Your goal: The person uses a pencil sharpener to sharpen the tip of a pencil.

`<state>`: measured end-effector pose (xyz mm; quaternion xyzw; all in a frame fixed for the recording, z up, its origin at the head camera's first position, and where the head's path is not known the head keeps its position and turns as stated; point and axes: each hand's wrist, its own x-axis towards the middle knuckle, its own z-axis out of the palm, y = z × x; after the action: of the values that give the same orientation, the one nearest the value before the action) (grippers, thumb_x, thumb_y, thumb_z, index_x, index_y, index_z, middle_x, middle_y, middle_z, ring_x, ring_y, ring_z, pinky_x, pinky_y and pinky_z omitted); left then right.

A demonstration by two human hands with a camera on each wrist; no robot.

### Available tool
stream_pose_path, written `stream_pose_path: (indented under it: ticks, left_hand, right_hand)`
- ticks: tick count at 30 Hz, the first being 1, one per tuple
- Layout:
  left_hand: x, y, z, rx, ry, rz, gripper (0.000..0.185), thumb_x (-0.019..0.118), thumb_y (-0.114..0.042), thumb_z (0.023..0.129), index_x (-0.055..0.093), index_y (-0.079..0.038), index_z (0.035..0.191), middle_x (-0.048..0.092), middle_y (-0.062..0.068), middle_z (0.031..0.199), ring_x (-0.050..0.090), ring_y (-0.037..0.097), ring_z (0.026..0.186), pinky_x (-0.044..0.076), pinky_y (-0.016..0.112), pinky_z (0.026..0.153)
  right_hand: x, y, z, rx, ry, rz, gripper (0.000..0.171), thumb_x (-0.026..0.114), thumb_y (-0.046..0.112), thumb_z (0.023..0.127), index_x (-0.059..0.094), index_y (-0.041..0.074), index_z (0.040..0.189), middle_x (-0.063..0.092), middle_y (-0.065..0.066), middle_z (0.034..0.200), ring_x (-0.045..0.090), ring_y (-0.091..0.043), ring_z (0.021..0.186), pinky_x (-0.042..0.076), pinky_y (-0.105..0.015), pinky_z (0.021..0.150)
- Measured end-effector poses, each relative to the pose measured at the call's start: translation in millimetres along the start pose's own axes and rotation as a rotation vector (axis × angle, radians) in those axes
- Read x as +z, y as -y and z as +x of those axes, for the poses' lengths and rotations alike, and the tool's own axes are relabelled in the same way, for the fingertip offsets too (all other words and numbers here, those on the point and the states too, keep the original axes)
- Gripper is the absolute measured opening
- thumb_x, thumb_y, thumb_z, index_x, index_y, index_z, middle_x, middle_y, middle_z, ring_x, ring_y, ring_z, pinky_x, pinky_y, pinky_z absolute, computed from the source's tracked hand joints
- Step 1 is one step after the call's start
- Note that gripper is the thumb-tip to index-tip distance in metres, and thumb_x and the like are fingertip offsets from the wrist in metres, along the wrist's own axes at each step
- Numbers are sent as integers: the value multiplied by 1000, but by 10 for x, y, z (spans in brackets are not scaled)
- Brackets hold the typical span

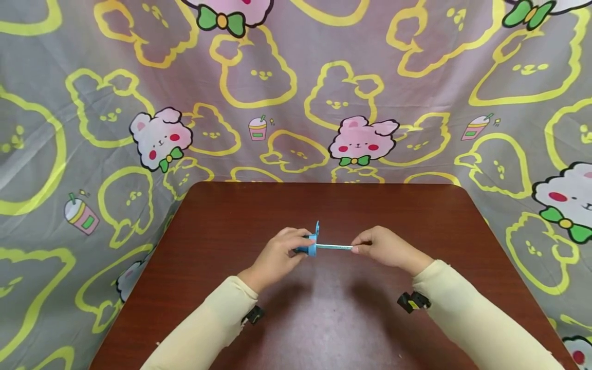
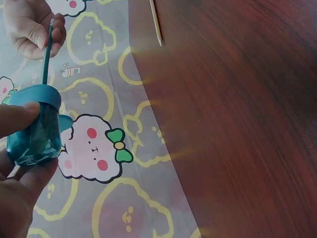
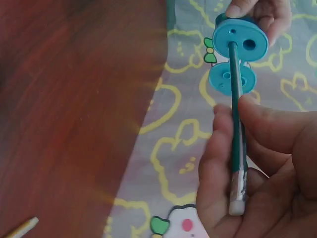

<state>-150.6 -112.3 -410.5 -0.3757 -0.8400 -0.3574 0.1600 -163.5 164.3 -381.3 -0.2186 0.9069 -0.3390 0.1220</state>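
My left hand (image 1: 282, 254) grips a blue pencil sharpener (image 2: 37, 129) with a clear, tinted container, thumb on one side and fingers on the other. Its flip lid (image 3: 232, 78) hangs open, and two larger holes show in its top face. A green pencil (image 3: 236, 109) has its tip inside one of these holes, so the tip is hidden. Between thumb and fingers, my right hand (image 1: 386, 246) pinches the pencil toward its white eraser end. Both hands are held above the table, with the pencil roughly level between them in the head view.
A second, light-coloured pencil (image 2: 155, 22) lies on the brown table (image 1: 250, 210), partly cut off in both wrist views. Patterned cloth (image 1: 296, 118) hangs behind the table and along its sides. Small dark devices, one a wrist camera (image 1: 413, 302), sit on the sleeves.
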Motion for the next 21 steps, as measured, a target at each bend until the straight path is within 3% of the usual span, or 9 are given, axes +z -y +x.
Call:
stream_pose_path:
  ticks: [7,14,18,21]
  left_hand:
    - [-41,29,11,-66,-40,-42,38,79,7,73,73,-3,109,67,11,114,59,26,104,55,31,63]
    - [-71,51,26,-129,-51,-82,39,78,6,74,73,-4,111,67,11,114,59,24,102,53,27,65]
    - [-97,36,47,-172,-64,-125,37,78,6,76,73,-4,111,68,10,114,59,22,101,53,27,66]
    - [-112,25,58,-207,-65,-147,36,77,5,76,73,-4,111,68,8,114,58,21,99,53,29,66]
  right_hand:
    - [129,39,-21,-134,-253,-320,46,71,34,88,65,11,126,63,-6,116,59,-26,110,50,-47,88]
    - [185,-63,-19,-429,-557,-504,53,80,28,77,65,6,123,60,-13,121,55,-32,113,46,-49,94]
    - [218,-126,-10,-590,-674,-531,40,66,33,92,67,3,118,62,-15,118,57,-35,110,44,-49,97]
    - [246,-149,-2,-655,-721,-542,36,55,32,99,69,2,114,65,-14,110,60,-34,102,47,-48,92]
